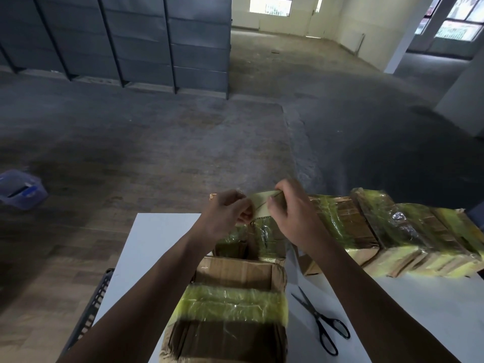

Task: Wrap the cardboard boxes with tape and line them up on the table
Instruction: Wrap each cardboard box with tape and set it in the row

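A cardboard box (230,305) with a band of yellowish tape across its top lies on the white table (152,239) in front of me. Beyond it stands another taped box (262,242), partly hidden by my arms. Above that box both hands hold a roll of yellowish tape (262,205): my left hand (227,213) pinches its left side with curled fingers, and my right hand (290,213) grips its right side. A row of taped boxes (387,231) runs along the table's right side.
Black scissors (322,323) lie on the table right of the near box. A dark plastic crate (91,310) stands at the table's left edge. A blue bin (21,189) sits on the floor at the left. Grey shelving (131,40) lines the far wall.
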`<action>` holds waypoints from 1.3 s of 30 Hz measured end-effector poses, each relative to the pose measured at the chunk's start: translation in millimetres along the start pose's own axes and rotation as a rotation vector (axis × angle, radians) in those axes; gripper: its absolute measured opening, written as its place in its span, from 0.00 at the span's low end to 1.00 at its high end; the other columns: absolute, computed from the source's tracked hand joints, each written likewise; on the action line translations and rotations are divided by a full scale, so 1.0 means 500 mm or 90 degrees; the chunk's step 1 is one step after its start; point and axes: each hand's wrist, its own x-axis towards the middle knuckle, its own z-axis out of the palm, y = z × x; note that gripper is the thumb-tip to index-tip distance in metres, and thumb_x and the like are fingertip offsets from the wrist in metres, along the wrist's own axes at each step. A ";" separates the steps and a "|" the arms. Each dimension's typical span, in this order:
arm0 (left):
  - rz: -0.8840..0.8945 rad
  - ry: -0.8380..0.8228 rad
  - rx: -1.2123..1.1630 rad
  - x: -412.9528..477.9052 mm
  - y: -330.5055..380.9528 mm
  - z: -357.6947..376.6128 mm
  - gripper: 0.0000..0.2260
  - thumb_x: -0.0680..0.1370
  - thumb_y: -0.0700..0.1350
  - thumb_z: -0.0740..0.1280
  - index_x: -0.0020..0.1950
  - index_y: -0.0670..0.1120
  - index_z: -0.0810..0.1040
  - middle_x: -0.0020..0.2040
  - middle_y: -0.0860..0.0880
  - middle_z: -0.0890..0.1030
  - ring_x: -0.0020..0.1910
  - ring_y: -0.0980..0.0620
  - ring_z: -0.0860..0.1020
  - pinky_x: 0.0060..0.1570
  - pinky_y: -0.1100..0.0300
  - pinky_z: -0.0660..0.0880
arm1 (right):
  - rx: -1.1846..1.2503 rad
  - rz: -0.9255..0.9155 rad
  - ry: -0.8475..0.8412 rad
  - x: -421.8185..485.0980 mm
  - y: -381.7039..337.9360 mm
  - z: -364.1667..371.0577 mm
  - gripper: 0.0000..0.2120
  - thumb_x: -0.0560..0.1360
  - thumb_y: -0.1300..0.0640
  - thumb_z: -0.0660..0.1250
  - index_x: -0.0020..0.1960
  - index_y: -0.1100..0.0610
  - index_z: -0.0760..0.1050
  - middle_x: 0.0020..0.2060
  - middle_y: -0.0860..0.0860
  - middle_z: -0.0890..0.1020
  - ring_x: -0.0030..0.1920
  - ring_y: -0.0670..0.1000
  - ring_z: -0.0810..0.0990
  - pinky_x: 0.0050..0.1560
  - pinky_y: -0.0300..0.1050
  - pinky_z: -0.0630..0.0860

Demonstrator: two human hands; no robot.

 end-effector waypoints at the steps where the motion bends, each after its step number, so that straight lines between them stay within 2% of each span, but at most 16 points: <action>1: -0.031 0.007 -0.066 -0.003 0.001 0.002 0.10 0.81 0.39 0.63 0.39 0.40 0.75 0.32 0.45 0.76 0.30 0.51 0.77 0.40 0.55 0.79 | -0.003 -0.001 0.000 0.001 0.000 0.002 0.08 0.77 0.56 0.63 0.48 0.61 0.69 0.43 0.50 0.70 0.43 0.50 0.70 0.42 0.43 0.66; 3: -0.048 0.019 -0.095 -0.005 -0.002 0.003 0.13 0.80 0.48 0.65 0.40 0.41 0.75 0.30 0.47 0.76 0.29 0.52 0.78 0.40 0.55 0.81 | -0.011 0.001 0.003 0.000 0.000 0.005 0.07 0.77 0.56 0.64 0.48 0.60 0.69 0.43 0.49 0.69 0.43 0.49 0.70 0.42 0.41 0.65; 5: 0.014 0.019 0.072 -0.006 -0.006 0.000 0.14 0.77 0.52 0.69 0.38 0.43 0.77 0.28 0.51 0.79 0.31 0.52 0.81 0.40 0.55 0.82 | -0.028 0.002 0.003 -0.001 0.000 0.007 0.09 0.78 0.54 0.63 0.49 0.60 0.70 0.43 0.49 0.70 0.43 0.48 0.71 0.40 0.41 0.67; 7: 0.045 0.017 0.167 -0.010 -0.003 0.000 0.11 0.76 0.50 0.70 0.36 0.47 0.78 0.27 0.53 0.80 0.32 0.54 0.81 0.40 0.56 0.81 | -0.050 0.004 -0.001 -0.001 -0.002 0.009 0.11 0.77 0.51 0.62 0.50 0.59 0.70 0.44 0.49 0.70 0.44 0.48 0.71 0.39 0.42 0.70; 13: -0.049 -0.005 0.080 -0.014 0.007 -0.006 0.11 0.79 0.36 0.66 0.36 0.41 0.78 0.32 0.45 0.80 0.29 0.54 0.80 0.37 0.61 0.81 | -0.068 -0.016 -0.011 -0.009 -0.014 0.018 0.10 0.77 0.56 0.65 0.51 0.64 0.71 0.45 0.54 0.71 0.44 0.50 0.70 0.40 0.45 0.72; 17: -0.061 -0.073 0.039 -0.024 0.013 -0.019 0.11 0.79 0.34 0.63 0.37 0.39 0.76 0.32 0.44 0.76 0.29 0.54 0.78 0.36 0.63 0.80 | -0.023 -0.026 -0.017 -0.014 -0.010 0.019 0.08 0.77 0.59 0.65 0.49 0.64 0.71 0.43 0.52 0.70 0.41 0.47 0.68 0.40 0.35 0.65; 20: -0.075 -0.136 -0.022 -0.030 0.008 -0.035 0.10 0.80 0.33 0.62 0.39 0.38 0.75 0.33 0.44 0.77 0.31 0.53 0.78 0.38 0.61 0.80 | 0.032 -0.009 -0.035 -0.024 -0.005 0.019 0.06 0.78 0.57 0.63 0.46 0.60 0.68 0.39 0.48 0.68 0.37 0.40 0.66 0.37 0.30 0.64; 23: -0.085 -0.184 -0.092 -0.037 -0.004 -0.048 0.10 0.79 0.33 0.61 0.38 0.38 0.74 0.33 0.44 0.77 0.33 0.50 0.78 0.44 0.55 0.81 | 0.112 0.013 -0.066 -0.034 0.009 0.021 0.06 0.77 0.53 0.59 0.45 0.54 0.66 0.35 0.43 0.67 0.34 0.38 0.68 0.35 0.29 0.66; 25: -0.058 -0.179 -0.084 -0.038 -0.013 -0.056 0.11 0.79 0.31 0.61 0.37 0.39 0.73 0.33 0.43 0.76 0.34 0.47 0.76 0.43 0.53 0.79 | 0.180 0.054 -0.114 -0.039 0.012 0.020 0.07 0.77 0.49 0.58 0.42 0.51 0.67 0.35 0.44 0.69 0.34 0.38 0.69 0.35 0.30 0.66; 27: -0.018 -0.147 -0.018 -0.037 -0.022 -0.061 0.11 0.78 0.30 0.62 0.37 0.40 0.73 0.32 0.44 0.76 0.34 0.47 0.75 0.44 0.50 0.77 | 0.300 0.171 -0.175 -0.040 0.014 0.022 0.12 0.77 0.45 0.54 0.40 0.48 0.71 0.39 0.48 0.74 0.40 0.37 0.72 0.43 0.39 0.70; 29: 0.039 -0.127 0.097 -0.036 -0.028 -0.065 0.08 0.77 0.32 0.64 0.38 0.40 0.74 0.33 0.44 0.77 0.34 0.45 0.76 0.44 0.50 0.76 | 0.421 0.316 -0.182 -0.034 0.016 0.025 0.16 0.79 0.44 0.54 0.41 0.45 0.77 0.49 0.52 0.80 0.51 0.46 0.78 0.54 0.50 0.75; 31: 0.103 -0.125 0.211 -0.041 -0.035 -0.072 0.05 0.76 0.36 0.65 0.40 0.42 0.74 0.36 0.42 0.79 0.37 0.41 0.78 0.41 0.51 0.76 | 0.521 0.448 -0.214 -0.027 0.017 0.027 0.07 0.78 0.47 0.62 0.48 0.46 0.78 0.57 0.56 0.80 0.55 0.55 0.80 0.53 0.57 0.79; 33: 0.176 -0.117 0.322 -0.049 -0.044 -0.084 0.06 0.77 0.37 0.65 0.42 0.46 0.73 0.38 0.46 0.79 0.39 0.45 0.79 0.38 0.55 0.75 | 0.636 0.530 -0.322 -0.025 0.022 0.034 0.13 0.75 0.52 0.67 0.59 0.52 0.74 0.58 0.60 0.78 0.53 0.61 0.82 0.43 0.55 0.81; 35: 0.265 -0.098 0.431 -0.055 -0.054 -0.100 0.08 0.78 0.37 0.66 0.42 0.48 0.72 0.39 0.52 0.77 0.38 0.53 0.76 0.37 0.59 0.74 | 0.688 0.558 -0.393 -0.029 0.022 0.045 0.19 0.76 0.59 0.65 0.67 0.54 0.69 0.56 0.61 0.79 0.45 0.61 0.84 0.37 0.50 0.81; 37: 0.303 -0.082 0.464 -0.061 -0.064 -0.115 0.06 0.77 0.37 0.68 0.43 0.46 0.74 0.40 0.52 0.77 0.38 0.55 0.75 0.39 0.58 0.74 | 0.671 0.554 -0.379 -0.039 0.020 0.051 0.21 0.77 0.66 0.62 0.69 0.56 0.68 0.56 0.61 0.79 0.46 0.59 0.84 0.39 0.48 0.81; 39: 0.318 -0.061 0.506 -0.069 -0.074 -0.131 0.03 0.77 0.40 0.70 0.45 0.44 0.77 0.41 0.52 0.78 0.38 0.55 0.75 0.40 0.56 0.74 | 0.684 0.525 -0.351 -0.047 0.017 0.059 0.19 0.76 0.70 0.60 0.65 0.58 0.73 0.56 0.60 0.81 0.52 0.58 0.83 0.45 0.47 0.81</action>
